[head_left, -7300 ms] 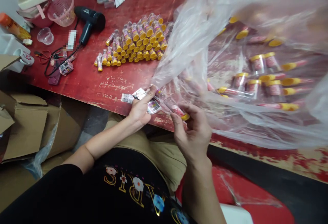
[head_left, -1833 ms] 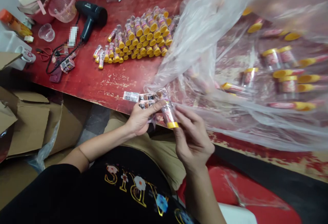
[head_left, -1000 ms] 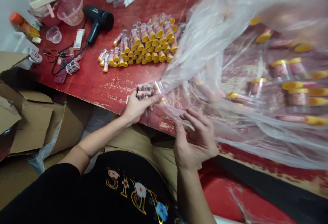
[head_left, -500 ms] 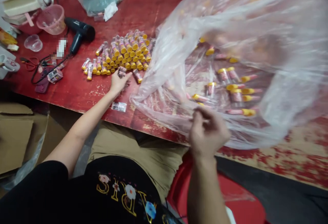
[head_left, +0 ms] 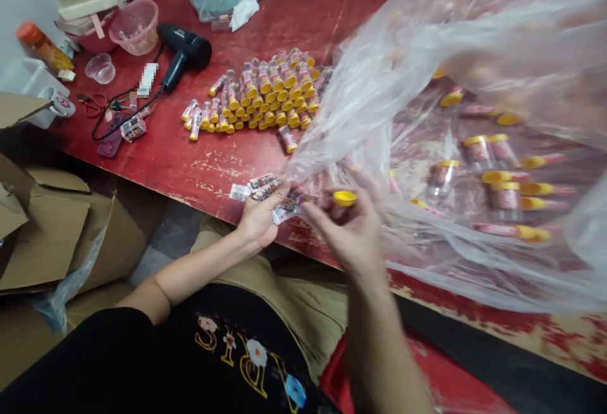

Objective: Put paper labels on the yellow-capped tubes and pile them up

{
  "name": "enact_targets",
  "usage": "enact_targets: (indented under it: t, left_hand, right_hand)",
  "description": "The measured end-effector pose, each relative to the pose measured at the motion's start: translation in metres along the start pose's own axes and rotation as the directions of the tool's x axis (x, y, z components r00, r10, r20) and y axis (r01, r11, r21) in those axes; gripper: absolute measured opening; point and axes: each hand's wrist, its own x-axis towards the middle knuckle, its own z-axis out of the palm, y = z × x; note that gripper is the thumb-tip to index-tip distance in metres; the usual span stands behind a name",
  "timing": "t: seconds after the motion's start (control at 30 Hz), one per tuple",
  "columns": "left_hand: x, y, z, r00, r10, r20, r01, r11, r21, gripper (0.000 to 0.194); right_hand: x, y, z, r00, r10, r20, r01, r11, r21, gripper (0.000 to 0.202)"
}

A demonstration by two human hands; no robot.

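My left hand (head_left: 260,219) is closed on a small bunch of flat printed plastic sleeves (head_left: 264,186) at the table's front edge. Just to its right, my right hand (head_left: 353,227) grips a small tube with a yellow cap (head_left: 344,198), most of its body hidden by the fingers. The two hands almost meet. Beyond them one capped tube (head_left: 287,139) lies in front of a stacked pile of similar tubes (head_left: 265,95), yellow ends facing me. A large clear plastic bag (head_left: 374,79) on the right holds several more yellow-capped tubes (head_left: 506,199).
A black hair dryer (head_left: 183,54), a pink basket (head_left: 137,25), red-handled scissors (head_left: 95,105) and a mug (head_left: 59,103) stand on the left of the red table (head_left: 161,161). Cardboard boxes (head_left: 52,231) are below at left. A red stool (head_left: 446,363) is under the right arm.
My left hand has come back from the pile toward the table edge with the sleeves. My right hand has moved in beside it, a yellow-capped tube now visible in it. The view has shifted.
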Motion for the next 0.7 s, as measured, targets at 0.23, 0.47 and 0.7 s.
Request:
enact_targets:
  t: [0.23, 0.47, 0.7]
  left_hand:
    - [-0.011, -0.003, -0.007, 0.995, 0.095, -0.038, -0.090, 0.989, 0.114, 0.048]
    - [-0.009, -0.009, -0.010, 0.961, 0.277, -0.005, -0.271, 0.943, 0.192, 0.042]
    - [0.000, -0.012, -0.017, 0.937, 0.346, 0.042, -0.342, 0.890, 0.302, 0.041]
  right_hand:
    - [-0.028, 0.000, 0.051, 0.983, 0.034, -0.179, -0.018, 0.995, 0.094, 0.041]
    - [-0.033, -0.006, 0.046, 0.950, 0.009, -0.311, 0.005, 0.999, 0.044, 0.042]
    - [-0.027, -0.009, 0.039, 0.970, 0.052, -0.238, -0.038, 0.997, 0.063, 0.049]
